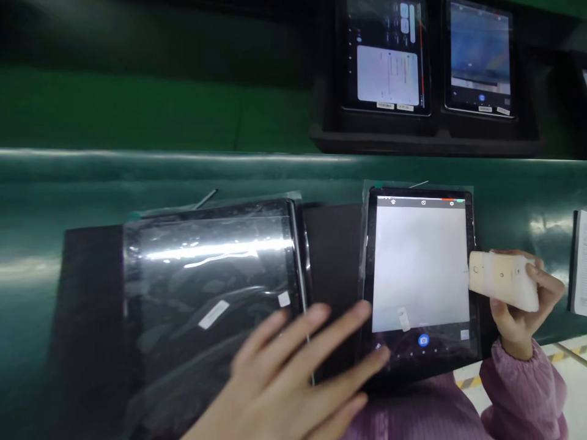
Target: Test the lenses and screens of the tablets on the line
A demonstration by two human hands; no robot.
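Note:
A tablet [422, 269] in clear film lies on a black mat, its lit screen showing a pale camera view. My left hand [293, 379] has its fingers spread, the tips over the lower left corner of this tablet; whether they touch it is unclear. At the tablet's right edge, my right hand [527, 299] grips a cream-coloured block [502, 278] with small marks on its face. To the left lies a stack of dark tablets [206, 281] in glossy film, with small white labels on top, partly hidden by my left hand.
Beyond the table's ridge, a black tray [431, 143] holds two lit tablets [387, 73] [480, 58]. A white-paged booklet [580, 263] sits at the right edge. Black mats [92, 305] lie on the green table [27, 244]. Yellow-black floor tape shows at the lower right.

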